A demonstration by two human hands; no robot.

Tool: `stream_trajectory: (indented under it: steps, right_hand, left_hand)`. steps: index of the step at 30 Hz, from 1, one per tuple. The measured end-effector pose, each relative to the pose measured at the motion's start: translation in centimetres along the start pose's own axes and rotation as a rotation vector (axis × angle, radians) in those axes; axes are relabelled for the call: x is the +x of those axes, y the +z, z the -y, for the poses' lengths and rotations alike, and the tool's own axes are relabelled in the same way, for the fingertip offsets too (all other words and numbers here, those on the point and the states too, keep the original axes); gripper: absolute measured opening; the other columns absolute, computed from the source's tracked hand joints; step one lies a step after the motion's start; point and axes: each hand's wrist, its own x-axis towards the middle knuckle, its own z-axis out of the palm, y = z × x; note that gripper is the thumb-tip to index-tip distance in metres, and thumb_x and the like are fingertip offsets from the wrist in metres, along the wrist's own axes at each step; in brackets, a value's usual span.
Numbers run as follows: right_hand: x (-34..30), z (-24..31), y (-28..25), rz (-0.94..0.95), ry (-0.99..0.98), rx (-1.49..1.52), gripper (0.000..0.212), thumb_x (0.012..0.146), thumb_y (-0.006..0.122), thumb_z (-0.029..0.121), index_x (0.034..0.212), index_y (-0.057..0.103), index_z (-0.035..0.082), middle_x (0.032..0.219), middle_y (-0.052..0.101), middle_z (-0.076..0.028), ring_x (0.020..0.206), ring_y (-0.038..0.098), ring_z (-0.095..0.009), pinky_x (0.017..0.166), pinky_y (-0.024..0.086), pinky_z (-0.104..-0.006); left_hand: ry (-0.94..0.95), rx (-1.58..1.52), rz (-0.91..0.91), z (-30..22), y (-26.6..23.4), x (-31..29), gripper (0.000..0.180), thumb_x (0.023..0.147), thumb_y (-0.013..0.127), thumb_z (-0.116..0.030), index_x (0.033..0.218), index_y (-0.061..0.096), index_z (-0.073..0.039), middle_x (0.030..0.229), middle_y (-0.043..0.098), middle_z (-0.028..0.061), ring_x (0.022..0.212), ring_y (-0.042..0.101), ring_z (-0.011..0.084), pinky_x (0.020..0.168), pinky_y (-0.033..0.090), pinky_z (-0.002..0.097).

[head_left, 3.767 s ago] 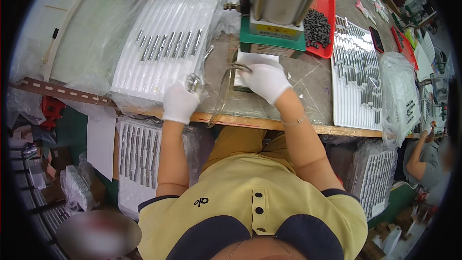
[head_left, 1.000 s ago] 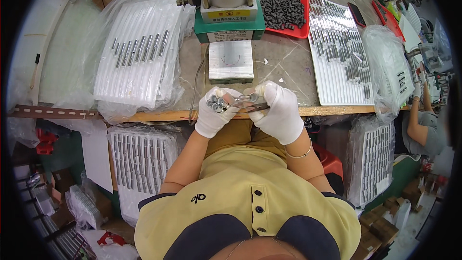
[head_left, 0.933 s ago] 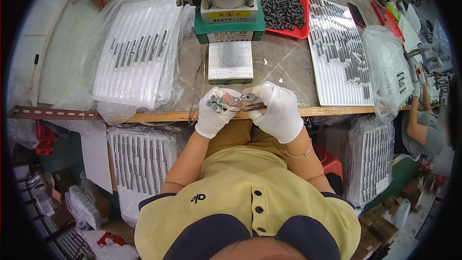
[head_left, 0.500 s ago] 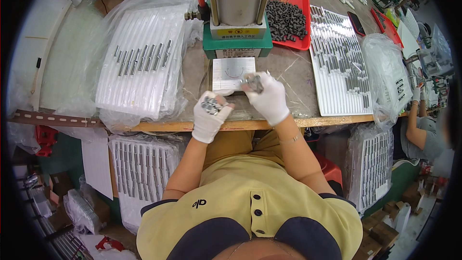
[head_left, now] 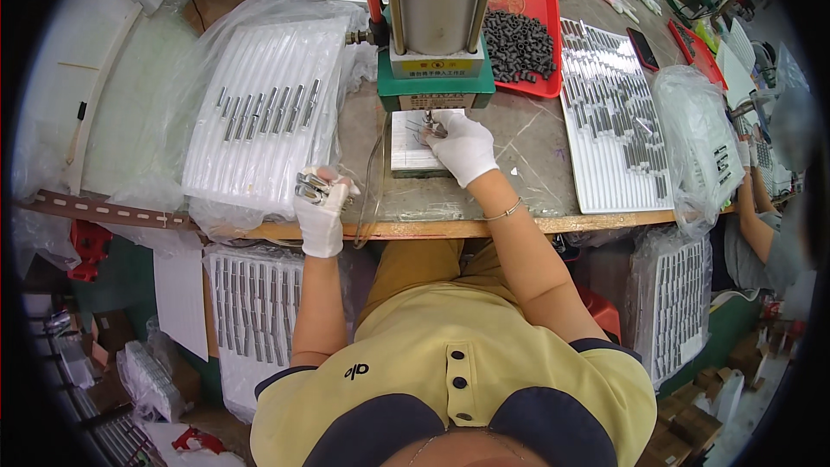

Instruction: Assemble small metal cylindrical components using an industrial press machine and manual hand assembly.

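Observation:
My left hand (head_left: 321, 223), in a white glove with bare fingertips, is closed around several short shiny metal tubes (head_left: 309, 190). It is beside the right edge of a white ribbed tray (head_left: 251, 156), over the table's front edge. On that tray lies a slanting row of metal tubes (head_left: 284, 108). My right hand (head_left: 465, 149), gloved too, reaches over the pale metal plate (head_left: 408, 151) under the green press head (head_left: 437, 86). Its fingertips pinch a small metal piece (head_left: 431, 128), partly hidden by the fingers.
A red tray (head_left: 553, 0) of small dark cylindrical parts stands right of the press. Farther right are a white ribbed tray (head_left: 592, 182) of metal tubes, a phone (head_left: 642, 49) and a plastic-wrapped stack (head_left: 689, 130). A cable (head_left: 373, 177) runs left of the plate. A co-worker's arm (head_left: 754, 216) shows far right.
My hands have moved apart. The left went left toward the tray, still holding the tubes; the right went forward over the plate under the press. The view has shifted slightly.

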Motion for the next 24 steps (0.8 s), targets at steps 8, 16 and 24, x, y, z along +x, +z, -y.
stream_trajectory:
  steps: [8,16,24]
  right_hand:
    - [-4.9,-3.8,-1.3,-0.250,0.046,0.065,0.049,0.072,0.074,0.037,0.110,0.063,0.008,0.097,0.068,-0.013,0.089,0.065,-0.027,0.077,0.051,-0.0361]
    - [-11.1,-12.0,-6.1,-0.341,0.158,0.476,0.024,0.091,0.056,0.012,0.109,0.053,-0.003,0.084,0.064,-0.010,0.076,0.057,-0.012,0.070,0.045,-0.0249]
    - [-12.0,-13.0,-7.8,-0.417,0.308,0.383,0.017,0.087,0.059,0.008,0.102,0.063,0.000,0.076,0.064,-0.009,0.067,0.057,-0.016,0.066,0.046,-0.0283]
  left_hand:
    - [-0.005,0.008,-0.225,-1.3,-4.1,3.7,0.016,0.077,0.064,0.004,0.088,0.057,-0.005,0.075,0.062,0.0047,0.061,0.059,0.0110,0.054,0.046,0.0234]
    - [0.127,0.973,-0.492,-4.2,-15.4,17.0,0.028,0.073,0.066,-0.026,0.089,0.067,-0.004,0.081,0.068,0.0150,0.071,0.067,0.0236,0.068,0.051,0.0352]
    - [-0.091,1.460,-0.307,-0.7,-21.4,27.7,0.044,0.070,0.065,-0.037,0.102,0.067,-0.007,0.102,0.065,0.0202,0.100,0.061,0.0369,0.085,0.048,0.0435]
